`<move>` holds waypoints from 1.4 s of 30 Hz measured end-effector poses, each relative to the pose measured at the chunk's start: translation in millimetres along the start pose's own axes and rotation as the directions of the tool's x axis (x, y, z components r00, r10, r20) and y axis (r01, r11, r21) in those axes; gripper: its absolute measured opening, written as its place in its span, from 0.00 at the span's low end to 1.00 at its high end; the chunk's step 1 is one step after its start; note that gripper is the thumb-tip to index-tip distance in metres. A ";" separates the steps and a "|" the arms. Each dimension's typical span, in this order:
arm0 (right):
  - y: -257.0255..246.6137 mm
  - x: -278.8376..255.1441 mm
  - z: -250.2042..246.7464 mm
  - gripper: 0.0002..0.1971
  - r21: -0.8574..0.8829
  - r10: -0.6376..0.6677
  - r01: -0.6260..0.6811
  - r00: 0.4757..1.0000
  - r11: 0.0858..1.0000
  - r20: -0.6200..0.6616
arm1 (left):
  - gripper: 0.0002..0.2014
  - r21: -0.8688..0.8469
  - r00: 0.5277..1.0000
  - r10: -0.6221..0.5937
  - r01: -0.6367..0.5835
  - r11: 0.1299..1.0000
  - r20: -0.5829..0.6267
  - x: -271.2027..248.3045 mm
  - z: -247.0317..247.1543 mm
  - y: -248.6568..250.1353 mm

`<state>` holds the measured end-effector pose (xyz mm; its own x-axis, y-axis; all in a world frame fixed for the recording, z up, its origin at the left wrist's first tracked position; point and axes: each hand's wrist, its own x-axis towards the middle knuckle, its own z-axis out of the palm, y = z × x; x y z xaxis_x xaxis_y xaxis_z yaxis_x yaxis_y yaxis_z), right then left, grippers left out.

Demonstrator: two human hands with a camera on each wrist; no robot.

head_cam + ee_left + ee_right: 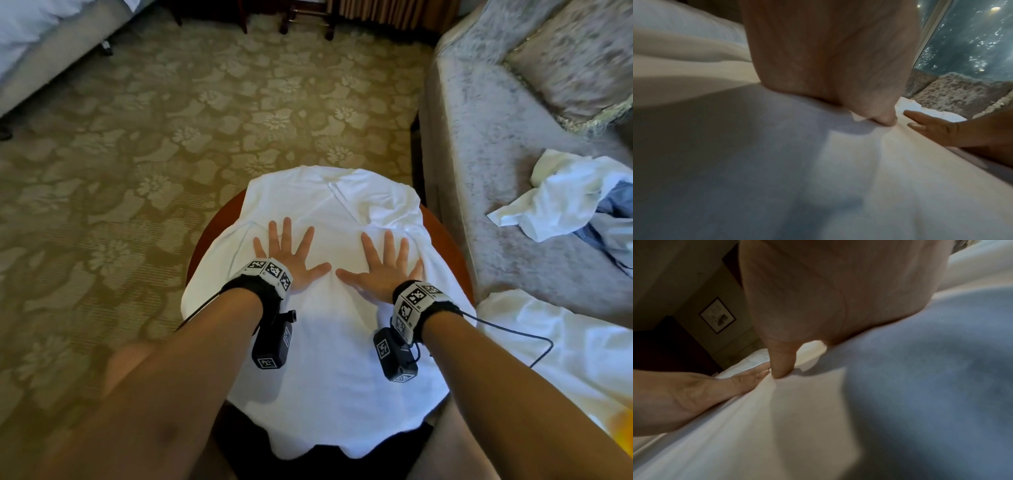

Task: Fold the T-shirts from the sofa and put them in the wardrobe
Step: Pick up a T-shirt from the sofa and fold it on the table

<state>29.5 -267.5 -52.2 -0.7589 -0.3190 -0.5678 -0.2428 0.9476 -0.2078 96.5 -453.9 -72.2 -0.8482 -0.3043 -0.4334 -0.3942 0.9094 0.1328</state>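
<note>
A white T-shirt (329, 308) is spread over the round worktop (445, 236) beside the sofa (486, 144). Both grips, left hand (291, 255) and right hand (383, 265), are pressed flat on it, fingers splayed, nothing grasped.

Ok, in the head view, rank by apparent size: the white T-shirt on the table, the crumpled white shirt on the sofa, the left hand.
1. White T-shirt on the table
2. Crumpled white shirt on the sofa
3. Left hand, though nearer the camera than the sofa shirt

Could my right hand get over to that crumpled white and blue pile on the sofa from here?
Probably yes: the right hand lies flat on the T-shirt, holding nothing, and nothing stands between it and the pile on the sofa, though it may take a lean.
</note>
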 end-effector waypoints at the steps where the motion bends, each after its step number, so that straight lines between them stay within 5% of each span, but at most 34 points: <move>1: -0.4 5.0 -3.1 0.51 -0.001 0.001 -0.001 1.000 1.000 0.000 | 0.44 0.000 1.000 -0.002 0.002 1.000 -0.003 5.5 -2.5 0.0; 9: -4.1 18.4 -14.4 0.50 -0.021 0.022 -0.022 1.000 1.000 0.000 | 0.41 -0.034 1.000 0.026 -0.026 0.999 0.013 16.1 -19.4 0.3; 14: -8.9 3.0 -10.0 0.42 0.002 0.005 -0.005 0.995 1.000 -0.096 | 0.36 -0.159 0.940 0.014 -0.072 0.985 -0.342 -9.8 -33.5 -34.7; 17: -23.1 -10.7 -1.7 0.39 0.031 -0.016 0.021 0.988 0.999 -0.155 | 0.41 -0.322 0.919 -0.193 0.078 0.944 -0.343 -33.2 -45.1 -69.5; 19: -38.0 -22.3 2.7 0.38 0.064 -0.040 0.053 0.982 0.997 -0.183 | 0.43 -0.534 0.877 -0.390 0.195 0.823 -0.281 -52.4 -47.0 -92.7; 22: -62.4 -41.2 10.7 0.37 0.117 -0.100 0.125 0.975 0.985 -0.196 | 0.48 -0.801 0.832 -0.555 0.323 0.505 -0.014 -82.3 -42.6 -116.2; 25: -84.7 -56.2 22.7 0.36 0.145 -0.159 0.188 0.969 0.971 -0.191 | 0.31 -0.909 0.845 -0.505 0.337 0.245 0.177 -106.7 -28.6 -124.0; 27: -96.2 -64.0 33.0 0.36 0.150 -0.184 0.213 0.965 0.965 -0.186 | 0.24 -0.921 0.884 -0.394 0.344 0.185 0.251 -119.6 -17.2 -124.1; 31: -109.6 -74.8 50.7 0.36 0.149 -0.204 0.234 0.960 0.961 -0.192 | 0.32 -0.889 0.905 -0.369 0.337 0.309 0.214 -140.3 -6.5 -129.8; 35: -114.6 -84.6 58.5 0.35 0.143 -0.213 0.248 0.952 0.958 -0.221 | 0.14 -0.730 0.930 -0.318 0.347 0.589 0.185 -156.6 -12.7 -140.0; 38: -115.5 -92.0 61.4 0.35 0.157 -0.222 0.259 0.950 0.953 -0.219 | 0.18 -0.630 0.967 -0.247 0.156 0.761 -0.059 -158.8 -25.3 -137.6; 42: -116.1 -95.0 63.6 0.32 0.225 -0.226 0.276 0.948 0.934 -0.225 | 0.12 -0.384 0.932 -0.075 -0.072 0.920 -0.354 -161.4 -41.2 -116.1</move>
<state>168.2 -348.4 -24.7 -0.8002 -0.5119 -0.3124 -0.3003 0.7929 -0.5301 264.5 -522.0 19.0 -0.8866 -0.4518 -0.0984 -0.4373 0.7500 0.4963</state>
